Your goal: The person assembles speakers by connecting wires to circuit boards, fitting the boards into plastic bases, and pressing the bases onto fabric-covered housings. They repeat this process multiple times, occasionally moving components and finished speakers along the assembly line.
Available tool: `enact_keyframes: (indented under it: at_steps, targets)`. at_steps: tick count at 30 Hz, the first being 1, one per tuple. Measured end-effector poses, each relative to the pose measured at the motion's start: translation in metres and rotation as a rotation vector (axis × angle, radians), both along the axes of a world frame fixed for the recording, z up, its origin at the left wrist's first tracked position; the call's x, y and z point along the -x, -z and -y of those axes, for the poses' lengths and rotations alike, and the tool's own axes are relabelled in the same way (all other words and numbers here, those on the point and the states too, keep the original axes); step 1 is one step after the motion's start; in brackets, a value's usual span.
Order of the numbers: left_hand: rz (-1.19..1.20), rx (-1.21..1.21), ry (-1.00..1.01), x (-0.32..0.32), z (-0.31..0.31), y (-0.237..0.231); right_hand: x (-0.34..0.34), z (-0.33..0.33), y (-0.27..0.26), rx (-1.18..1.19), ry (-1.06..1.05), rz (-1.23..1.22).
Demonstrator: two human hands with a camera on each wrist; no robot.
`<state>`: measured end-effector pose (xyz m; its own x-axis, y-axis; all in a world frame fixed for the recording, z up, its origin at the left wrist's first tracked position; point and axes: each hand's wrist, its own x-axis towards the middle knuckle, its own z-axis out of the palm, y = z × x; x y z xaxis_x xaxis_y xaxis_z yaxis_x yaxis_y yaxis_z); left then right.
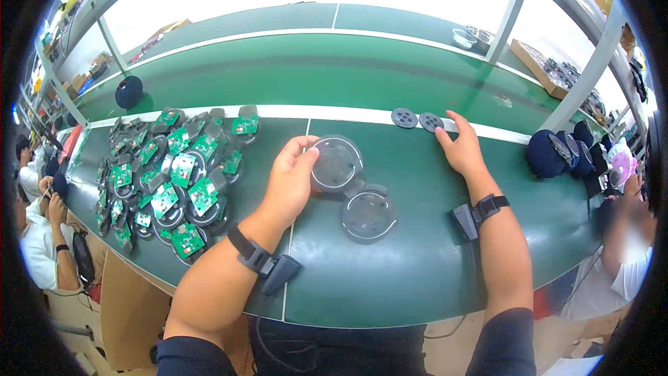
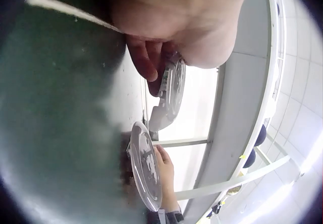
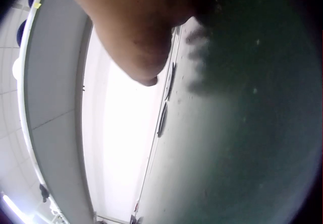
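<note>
My left hand (image 1: 291, 175) pinches the left rim of a round, clear-faced housing (image 1: 337, 163), thumb on top and fingers beneath. A second round clear housing (image 1: 369, 216) adjoins its lower edge at a small tab. In the left wrist view the held housing (image 2: 175, 90) is tilted on edge, with the other housing (image 2: 145, 166) nearer the camera. Two dark round plates with holes lie at the back strip, a left one (image 1: 404, 118) and a right one (image 1: 431, 122). Beside the right plate my right hand (image 1: 461, 146) is spread, thumb close to its edge, holding nothing.
A heap of round parts with green circuit boards (image 1: 184, 167) covers the left of the green table (image 1: 417, 271). Dark round cushions (image 1: 546, 153) stand at the right edge. A dark ball (image 1: 129, 92) sits back left. Other people sit at both sides.
</note>
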<state>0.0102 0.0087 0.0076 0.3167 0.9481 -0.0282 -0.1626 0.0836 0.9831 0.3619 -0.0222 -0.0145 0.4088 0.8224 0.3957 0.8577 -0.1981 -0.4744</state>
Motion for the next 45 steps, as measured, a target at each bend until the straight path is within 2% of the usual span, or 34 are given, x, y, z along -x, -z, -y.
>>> enact_keyframes:
  at_steps: [2,4,6,9,10,12,14,15,17,18,20,22,24,25,26,28,30,33,35,36,37,38,39,40,42,44,45]
  targets:
    - [0.11,-0.029,0.053,0.001,-0.005,0.008,0.0,-0.003,-0.001,-0.278,-0.118,-0.079]
    - [0.129,-0.027,0.085,0.002,-0.006,0.01,0.023,0.004,-0.027,-0.281,-0.161,-0.126]
    - [0.205,-0.093,0.179,0.001,-0.003,0.01,0.04,0.01,-0.04,-0.119,-0.614,-0.466]
    - [0.284,-0.086,0.292,0.001,0.001,0.01,0.092,0.029,-0.06,0.101,-0.822,-0.589]
    - [0.351,-0.092,0.342,0.0,0.003,0.01,0.108,0.035,-0.061,0.086,-0.817,-0.572]
    - [0.352,-0.084,0.359,0.0,0.002,0.014,0.117,0.033,-0.055,0.134,-0.808,-0.694]
    - [0.147,-0.226,0.253,-0.003,0.0,0.016,0.113,0.03,-0.047,0.104,-0.764,-0.742]
    - [0.151,-0.224,0.248,-0.002,0.0,0.016,0.107,0.026,-0.042,0.071,-0.719,-0.787]
    - [-0.368,-0.346,0.127,0.002,0.001,0.013,0.095,0.017,-0.03,0.043,-0.584,-0.783]
    - [-0.364,-0.347,0.123,0.004,0.002,0.009,0.09,0.015,-0.027,0.048,-0.509,-0.761]
    - [-0.528,-0.701,0.32,0.009,0.005,0.003,0.083,0.011,-0.02,0.003,-0.47,-0.728]
    - [-0.529,-0.981,0.451,0.008,0.008,0.001,0.087,0.012,-0.02,-0.039,-0.431,-0.697]
    - [-0.655,-1.129,0.556,0.007,0.017,-0.001,0.094,0.016,-0.027,-0.155,-0.438,-0.386]
    - [-0.719,-1.064,0.639,0.007,0.022,-0.004,0.095,0.017,-0.028,-0.153,-0.441,-0.383]
    - [-0.719,-1.063,0.636,0.008,0.021,-0.007,0.095,0.018,-0.029,-0.174,-0.476,-0.289]
    - [-0.629,-1.022,0.719,0.009,0.017,-0.015,0.094,0.018,-0.03,-0.194,-0.511,-0.194]
    - [-0.568,-0.957,0.706,0.011,0.016,-0.017,0.092,0.019,-0.033,-0.173,-0.585,0.012]
    - [-0.506,-0.897,0.64,0.016,0.008,-0.014,0.094,0.024,-0.038,-0.104,-0.572,0.102]
    - [-0.46,-0.982,0.479,0.019,0.002,-0.012,0.09,0.023,-0.03,-0.072,-0.549,0.126]
    - [-0.462,-0.983,0.47,0.02,-0.001,-0.012,0.088,0.023,-0.026,-0.038,-0.521,0.144]
    - [-0.468,-0.945,0.368,0.02,-0.005,-0.012,0.088,0.023,-0.026,-0.04,-0.528,0.146]
    - [-0.471,-0.905,0.266,0.021,-0.009,-0.011,0.087,0.023,-0.026,-0.012,-0.507,0.068]
    - [-0.471,-0.906,0.259,0.021,-0.013,-0.008,0.087,0.022,-0.026,0.017,-0.485,-0.009]
    - [-0.529,-0.965,0.175,0.023,-0.017,-0.004,0.091,0.023,-0.028,0.016,-0.491,-0.005]
    - [-0.645,-1.074,0.002,0.025,-0.023,0.003,0.103,0.026,-0.035,-0.089,-0.615,-0.003]
    - [-0.623,-1.022,-0.021,0.022,-0.025,0.008,0.109,0.03,-0.036,-0.053,-0.642,0.027]
    - [-0.673,-1.12,-0.071,0.021,-0.029,0.014,0.11,0.03,-0.036,-0.014,-0.655,0.108]
